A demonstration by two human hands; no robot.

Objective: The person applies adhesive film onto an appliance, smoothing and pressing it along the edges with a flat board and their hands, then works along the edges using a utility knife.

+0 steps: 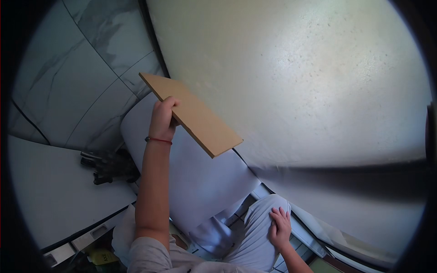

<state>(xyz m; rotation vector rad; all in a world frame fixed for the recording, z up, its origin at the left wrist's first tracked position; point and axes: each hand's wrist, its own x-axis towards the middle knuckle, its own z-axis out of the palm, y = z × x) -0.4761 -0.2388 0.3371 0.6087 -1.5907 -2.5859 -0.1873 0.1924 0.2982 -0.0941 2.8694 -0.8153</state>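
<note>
My left hand [163,119], with a red cord at the wrist, grips a flat tan board [198,113] by its near long edge. The thumb lies over the top face, and the other fingers are mostly hidden. The board is held up at a slant, above a pale sheet-like surface [193,175]. Farther down, my right hand [280,227] rests on my knee in light trousers [264,223]. Its fingers lie stretched out on the cloth, holding nothing.
A large glossy cream surface [291,82] with a dark edge fills the upper right. Marbled grey tiles [59,63] cover the upper left. On the white counter [41,191] lies a black object [111,164] of unclear kind. Below sits a yellow container [102,257].
</note>
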